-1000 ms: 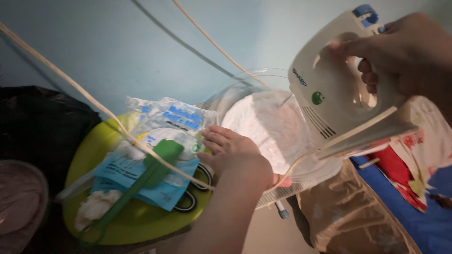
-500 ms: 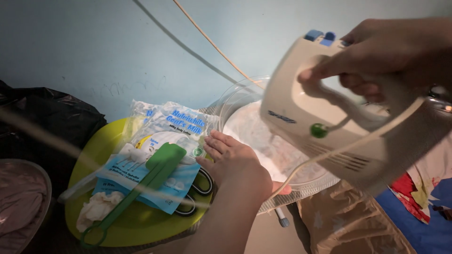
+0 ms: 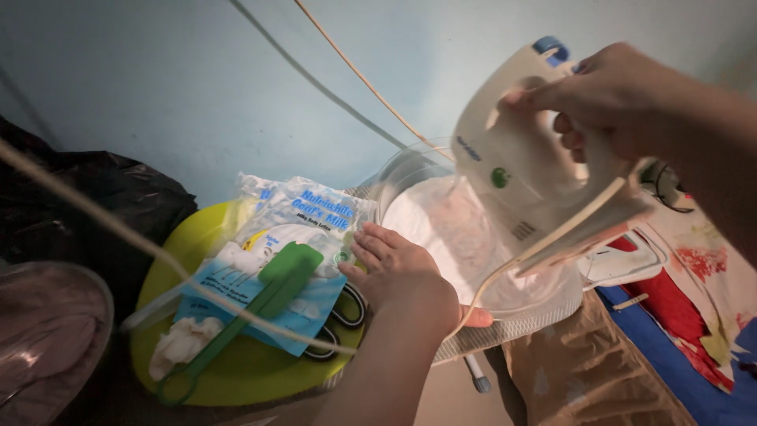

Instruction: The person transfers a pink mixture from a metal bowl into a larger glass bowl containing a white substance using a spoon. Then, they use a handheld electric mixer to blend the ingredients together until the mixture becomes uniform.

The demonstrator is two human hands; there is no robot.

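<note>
Head cam: right hand (image 3: 623, 99) is clenched round the handle of the cream hand mixer (image 3: 528, 162), which now sits more upright over the glass bowl (image 3: 410, 170) than 0.5 s ago, when it was swung low and blurred across the bowl; looks like the mixer is being tipped back toward the white mixture (image 3: 441, 229), w/ mixing prob. under way. Left hand (image 3: 398, 268) hasn't moved: fingers curled on the bowl's near-left rim, thumb under the edge, steadying it. Left of the bowl, a yellow-green plate (image 3: 236, 371) carries a blue-white pouch (image 3: 292, 237), a green spatula (image 3: 260, 296) laid across it, black scissors (image 3: 343, 312) partly beneath, and a white lump (image 3: 177, 343). Beige cord (image 3: 363, 79) runs above the bowl. Beaters are hidden behind the mixer body + blur, so can't tell if they touch the mixture. Stuff right of the bowl (red/blue cloth, white object) is too cut off to ID.
</note>
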